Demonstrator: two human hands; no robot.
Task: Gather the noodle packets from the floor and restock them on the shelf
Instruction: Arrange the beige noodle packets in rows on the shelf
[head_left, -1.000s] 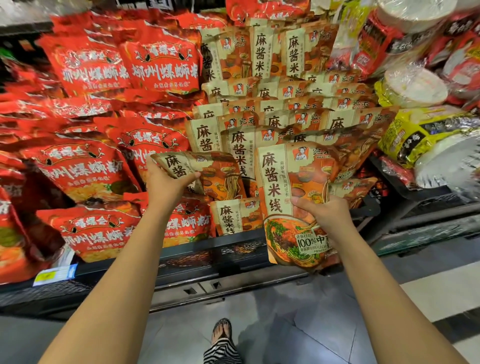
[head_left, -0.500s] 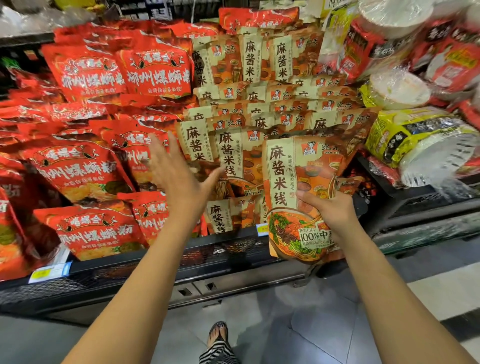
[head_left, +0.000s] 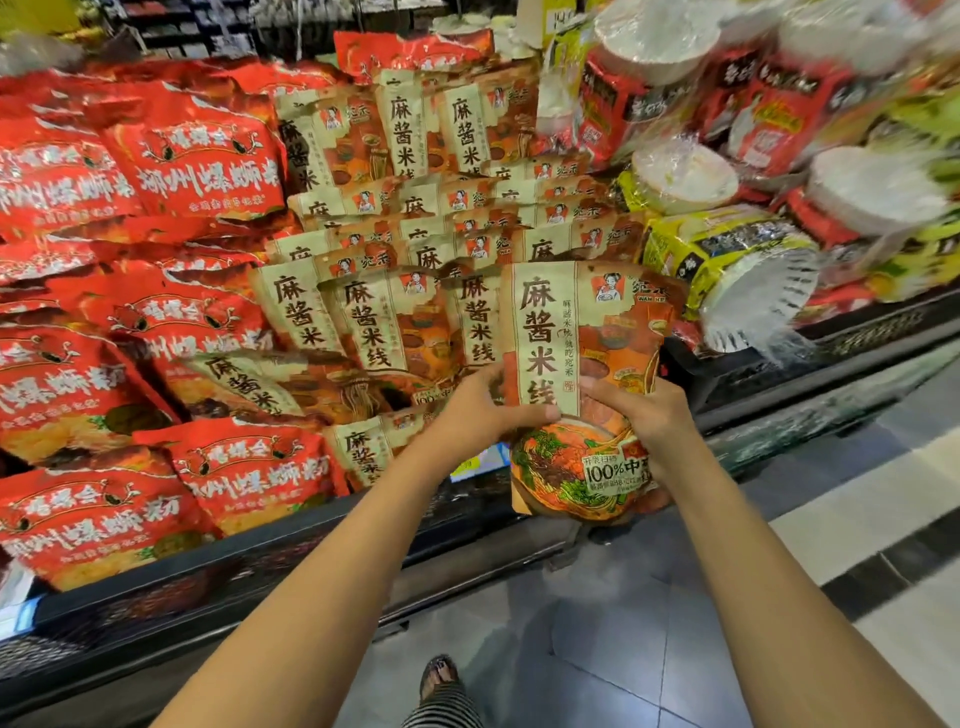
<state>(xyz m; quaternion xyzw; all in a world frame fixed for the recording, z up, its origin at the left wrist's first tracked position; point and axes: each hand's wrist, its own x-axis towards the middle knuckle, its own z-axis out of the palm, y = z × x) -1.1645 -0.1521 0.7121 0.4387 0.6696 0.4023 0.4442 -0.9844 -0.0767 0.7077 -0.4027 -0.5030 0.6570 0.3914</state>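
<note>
Both hands hold one beige-and-orange noodle packet (head_left: 582, 338) upright in front of the shelf (head_left: 260, 566). The left hand (head_left: 483, 410) grips its left edge, thumb across the front. The right hand (head_left: 644, 415) curls round its right edge at about the same height. The packet's lower part hangs below the shelf's black wire front edge, out over the grey floor (head_left: 597, 649).

Behind it, rows of matching packets (head_left: 395, 322) stand overlapped and close together, their top edges stepping upward. To their lower left, one tilted packet (head_left: 280, 384) lies askew, with a small dark hollow just to its right. Red packets (head_left: 197, 161) crowd the shelf's left side, right up to the beige rows. Wrapped bowl packs (head_left: 753, 291) press in from the right and jut past the shelf edge. The aisle floor below lies open, with a sandalled foot (head_left: 439, 675) standing near the bottom.
</note>
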